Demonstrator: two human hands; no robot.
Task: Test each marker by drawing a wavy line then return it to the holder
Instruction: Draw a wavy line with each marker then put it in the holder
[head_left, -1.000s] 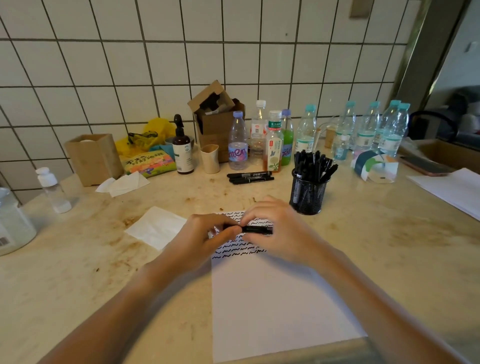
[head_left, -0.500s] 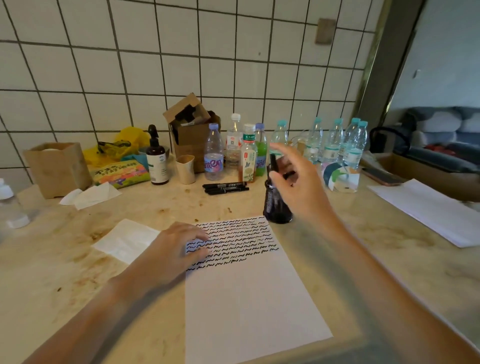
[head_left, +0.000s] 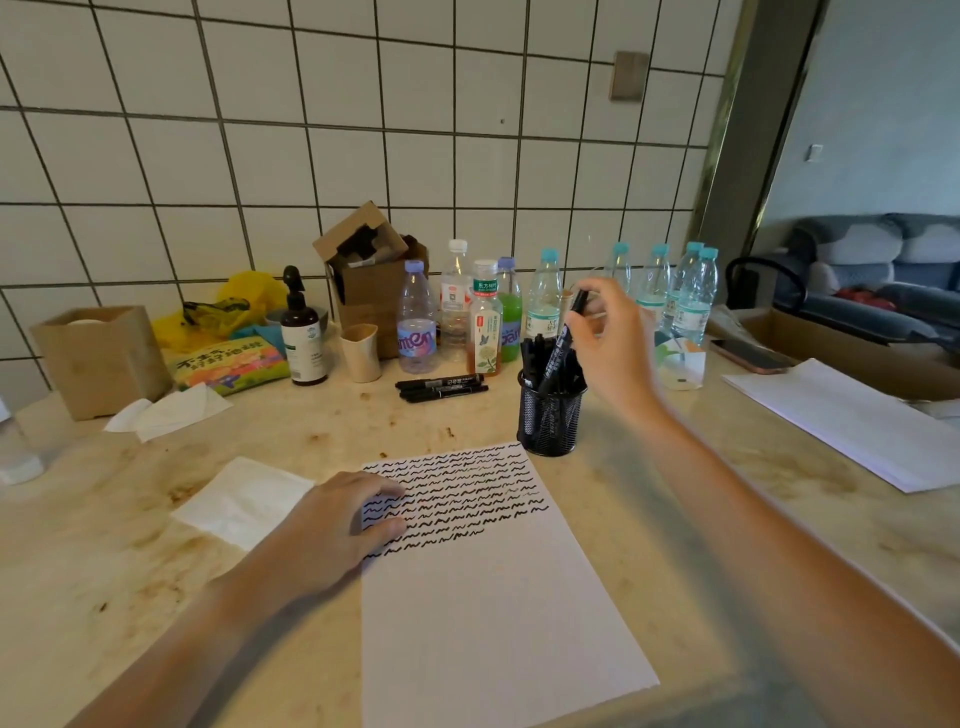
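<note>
Right hand (head_left: 610, 340) pinching marker (head_left: 563, 338) above holder (head_left: 548, 421) (left hand (head_left: 332, 525) flat on paper (head_left: 498, 597)).

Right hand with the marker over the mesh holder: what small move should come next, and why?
Probably lift the marker clear. The right hand pinches its upper end, and its lower end sits among the others in the mesh holder. The left hand presses flat on the paper, ready for another line.

2 bare forearms and hands, no sleeves visible.
</note>
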